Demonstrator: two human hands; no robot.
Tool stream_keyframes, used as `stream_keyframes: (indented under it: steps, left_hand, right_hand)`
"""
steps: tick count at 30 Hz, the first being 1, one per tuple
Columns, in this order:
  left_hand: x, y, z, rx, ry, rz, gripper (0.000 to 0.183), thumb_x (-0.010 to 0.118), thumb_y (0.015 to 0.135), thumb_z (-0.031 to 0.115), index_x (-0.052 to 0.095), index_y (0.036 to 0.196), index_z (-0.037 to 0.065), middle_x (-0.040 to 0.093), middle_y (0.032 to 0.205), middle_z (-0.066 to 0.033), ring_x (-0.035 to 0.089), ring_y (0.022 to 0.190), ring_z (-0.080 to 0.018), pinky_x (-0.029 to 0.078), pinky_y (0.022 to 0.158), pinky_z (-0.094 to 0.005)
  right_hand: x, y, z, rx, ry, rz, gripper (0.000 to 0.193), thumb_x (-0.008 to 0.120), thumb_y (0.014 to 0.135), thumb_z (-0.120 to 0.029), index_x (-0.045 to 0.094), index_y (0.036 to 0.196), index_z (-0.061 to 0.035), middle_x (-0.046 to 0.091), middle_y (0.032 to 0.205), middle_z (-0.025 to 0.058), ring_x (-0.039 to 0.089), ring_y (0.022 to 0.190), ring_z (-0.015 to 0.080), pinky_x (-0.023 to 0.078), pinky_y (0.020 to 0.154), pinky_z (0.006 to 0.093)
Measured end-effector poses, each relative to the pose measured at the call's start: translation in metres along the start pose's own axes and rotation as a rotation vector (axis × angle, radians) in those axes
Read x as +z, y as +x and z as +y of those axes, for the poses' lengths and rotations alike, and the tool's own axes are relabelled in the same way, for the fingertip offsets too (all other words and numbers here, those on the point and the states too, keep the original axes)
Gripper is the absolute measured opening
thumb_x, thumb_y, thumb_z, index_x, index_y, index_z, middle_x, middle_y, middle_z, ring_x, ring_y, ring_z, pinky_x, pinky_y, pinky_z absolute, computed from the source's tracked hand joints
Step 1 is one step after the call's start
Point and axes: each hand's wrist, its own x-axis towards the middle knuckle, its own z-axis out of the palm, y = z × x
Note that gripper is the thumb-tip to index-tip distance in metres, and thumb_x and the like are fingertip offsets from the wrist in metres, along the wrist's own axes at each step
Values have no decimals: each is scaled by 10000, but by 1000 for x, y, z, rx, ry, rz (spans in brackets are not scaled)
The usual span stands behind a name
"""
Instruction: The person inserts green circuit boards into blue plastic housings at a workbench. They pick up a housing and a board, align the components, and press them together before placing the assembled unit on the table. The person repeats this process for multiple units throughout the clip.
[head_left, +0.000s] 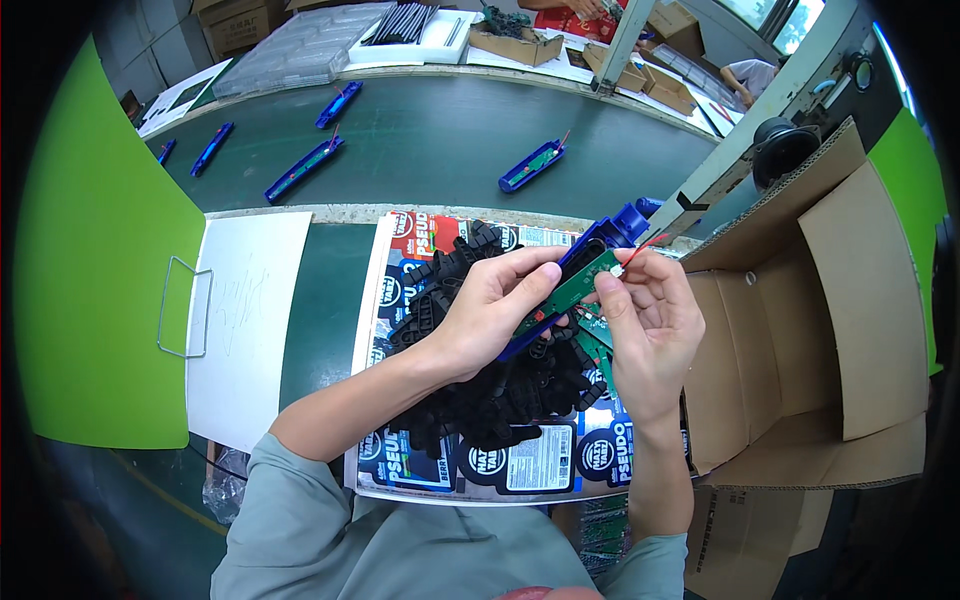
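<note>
Head view: the left hand (pixel 505 295) grips an elongated blue plastic housing (pixel 622 228), its thumb beside a narrow green circuit board (pixel 580 288). The right hand (pixel 655 325) closes thumb and forefinger at the board's far end, by a thin red wire (pixel 645 247); the exact pinch point cannot be told. Board and housing are together; full seating appears outstanding. Beneath the hands: a heap of black plastic parts (pixel 490 400) and loose green boards (pixel 592 325), apparently unprocessed. Beyond the hands, blue units with boards inside (pixel 305 170) lie spaced on a dark green surface (pixel 430 140), seemingly further along.
</note>
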Motion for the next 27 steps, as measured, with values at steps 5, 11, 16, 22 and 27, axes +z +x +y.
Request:
stream_keyframes:
  steps: [5,11,16,22,27]
  left_hand:
    - [1,-2,-3,-34,-52,13,405,550,1092,256,577,1402,-2,717,1063,-92,711,865,-144,587,715,-285]
    - [2,-2,-4,-35,-42,-4,390,571,1077,201,572,1410,-2,711,1080,-80,699,875,-130,579,719,-282]
    - [5,-5,-5,37,94,-26,429,639,1032,115,551,1431,-16,698,1114,-69,683,883,-110,575,712,-259]
    - [5,-7,-7,49,173,-14,411,612,1042,104,559,1432,-14,693,1085,-67,689,868,-111,581,679,-250]
    - [5,-6,-10,99,203,1,410,609,1038,86,563,1434,-15,694,1089,-72,697,867,-118,585,680,-250]
  right_hand:
    - [2,2,6,-260,-440,85,265,782,866,19,699,1117,2,616,970,83,554,756,124,469,683,272]
    - [7,2,10,-273,-515,175,321,803,825,16,687,1122,-18,512,936,53,491,750,138,448,693,303]
    - [10,2,25,-137,-314,263,498,817,810,-1,569,1242,-12,533,944,43,538,761,118,431,680,286]
    - [7,4,20,69,-128,180,474,786,866,-23,553,1276,21,668,969,43,602,780,71,462,663,240]
    - [3,5,25,149,-77,146,410,766,884,-27,573,1240,31,700,961,43,608,783,65,472,657,234]
